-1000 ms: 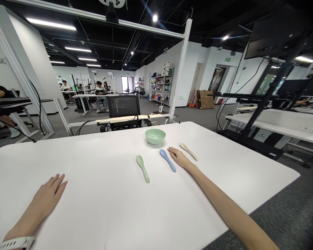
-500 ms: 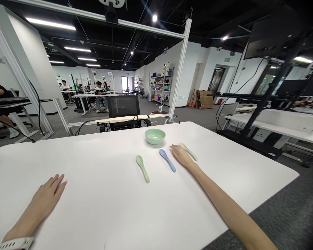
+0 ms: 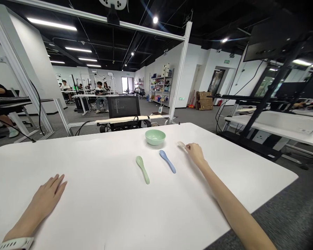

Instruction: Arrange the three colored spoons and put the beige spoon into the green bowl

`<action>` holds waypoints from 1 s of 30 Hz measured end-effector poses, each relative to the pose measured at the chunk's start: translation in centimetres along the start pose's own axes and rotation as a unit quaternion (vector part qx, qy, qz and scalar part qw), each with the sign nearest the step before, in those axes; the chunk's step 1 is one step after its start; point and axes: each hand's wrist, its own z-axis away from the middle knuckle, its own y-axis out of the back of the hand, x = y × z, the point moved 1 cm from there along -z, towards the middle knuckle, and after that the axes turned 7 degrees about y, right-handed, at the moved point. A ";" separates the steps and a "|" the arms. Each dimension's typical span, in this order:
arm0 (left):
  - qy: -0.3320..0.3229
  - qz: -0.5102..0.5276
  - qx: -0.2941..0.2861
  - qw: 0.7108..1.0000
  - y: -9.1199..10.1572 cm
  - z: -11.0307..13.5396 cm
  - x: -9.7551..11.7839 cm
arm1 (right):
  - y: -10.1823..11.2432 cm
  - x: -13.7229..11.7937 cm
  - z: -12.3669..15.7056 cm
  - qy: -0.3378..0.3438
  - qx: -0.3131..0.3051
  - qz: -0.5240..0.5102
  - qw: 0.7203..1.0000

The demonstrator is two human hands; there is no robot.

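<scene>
My right hand [image 3: 195, 152] is closed around a cream-coloured spoon [image 3: 181, 144]; the bowl end sticks out to the left of the fingers and the handle is hidden by the hand. To its left lies a blue spoon [image 3: 167, 161] on the white table. Farther left is a green spoon [image 3: 142, 169], also lying flat. A green bowl [image 3: 155, 137] stands upright behind the spoons. Flat on the table at the left rests my left hand [image 3: 47, 194], fingers stretched out and nothing in them.
The white table [image 3: 99, 194] has its far edge just beyond the bowl. A metal frame [image 3: 182, 69] rises behind it, with a black chair [image 3: 123, 107] beyond. To the right stands another desk [image 3: 284, 130] with a black monitor stand. People sit at desks in the background.
My right hand has moved right, from beside the cream spoon onto its handle, and its fingers have closed on it. My left hand stays in place.
</scene>
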 end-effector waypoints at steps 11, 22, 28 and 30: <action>0.007 0.007 0.012 1.000 0.1 0.3 0.2 | 1.2 -11.7 -7.7 0.103 -0.055 -0.076 0.990; 0.020 0.035 0.004 0.999 0.9 0.9 1.0 | -1.5 -14.8 -9.3 0.083 -0.119 0.016 0.989; 0.018 0.027 0.009 0.999 0.7 0.9 1.0 | 0.3 -13.6 -8.9 0.098 -0.062 0.010 0.993; 0.017 0.019 0.010 1.000 0.6 0.8 0.9 | 1.1 -12.0 -8.3 0.121 -0.014 -0.020 0.992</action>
